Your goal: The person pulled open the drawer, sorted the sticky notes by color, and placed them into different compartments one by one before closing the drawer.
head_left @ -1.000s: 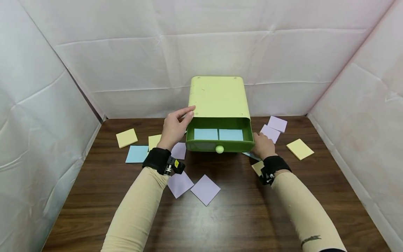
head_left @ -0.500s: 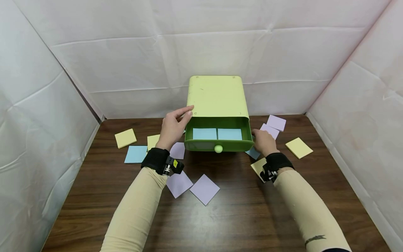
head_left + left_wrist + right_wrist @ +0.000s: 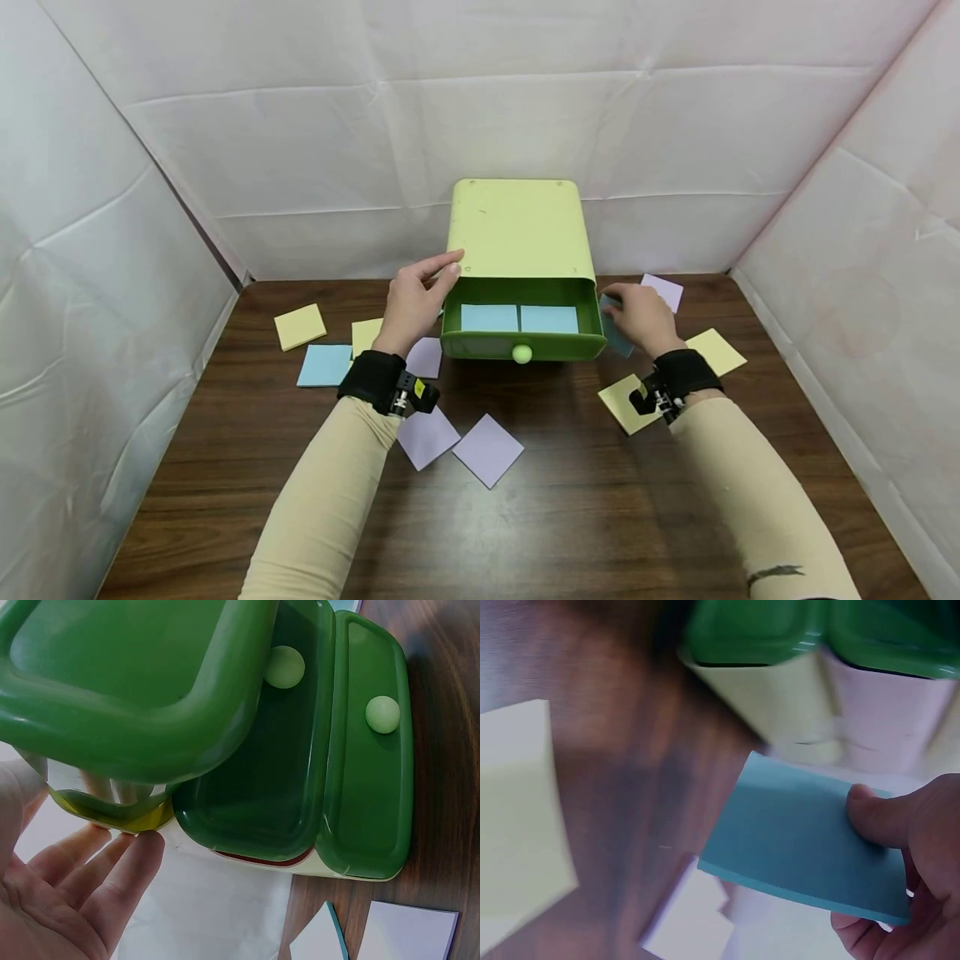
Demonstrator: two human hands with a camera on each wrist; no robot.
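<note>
Brown wooden desk point(image 3: 570, 517) | left hand point(image 3: 415, 302) bracing light-green plastic drawer box point(image 3: 517, 229), fingers straight | right hand point(image 3: 639, 318), 3 o'clock, pinching blue sticky-note pad point(image 3: 810, 859)

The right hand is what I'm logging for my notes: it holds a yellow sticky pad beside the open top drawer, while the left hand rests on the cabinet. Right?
Not quite: the pad in the right hand is blue, not yellow, as the right wrist view shows. It is beside the open top drawer, and the left hand rests on the cabinet.
</note>
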